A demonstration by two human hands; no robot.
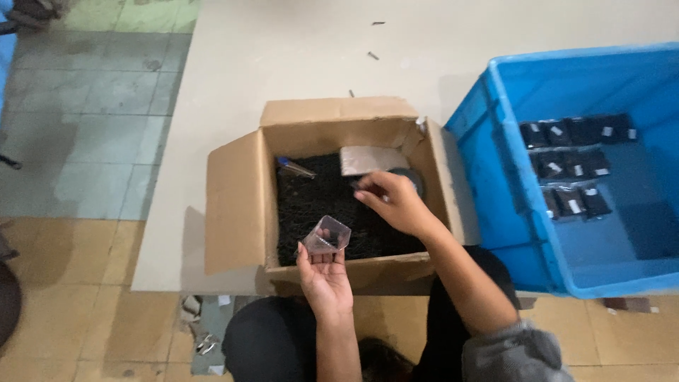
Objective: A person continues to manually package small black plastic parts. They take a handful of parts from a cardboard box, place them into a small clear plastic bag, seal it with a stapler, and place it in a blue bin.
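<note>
- Left hand (324,277): palm up over the near wall of the cardboard box (240,205), fingers lightly curled, holding a small clear plastic bag (327,235) by its lower edge. Bag mouth gapes open, facing up and away.
- Right hand (393,200): reaches into the box from the right, thumb and fingertips pressed together in a pinch. Something small and dark seems held at the tips; too blurred to be sure what.
- Pose: left forearm comes straight up from the lap, wrist level. Right forearm angles in over the box's near right corner, wrist bent down, grey sleeve pushed up.
- Doing this well, my read: keep the bag mouth wide and tipped toward the pinching hand, hold it above the box so any spill lands back inside, move the pinch close over the opening before letting go.
- Box contents: a bed of small black parts (318,205), a pen-like tool (296,168) at the back left, a grey card (371,159) and a dark round item at the back right.
- Right of the box: blue plastic crate (509,184) with rows of filled dark packets (573,166), well apart from both hands.
- A few loose dark bits (373,55) lie on the table (297,49) behind.
</note>
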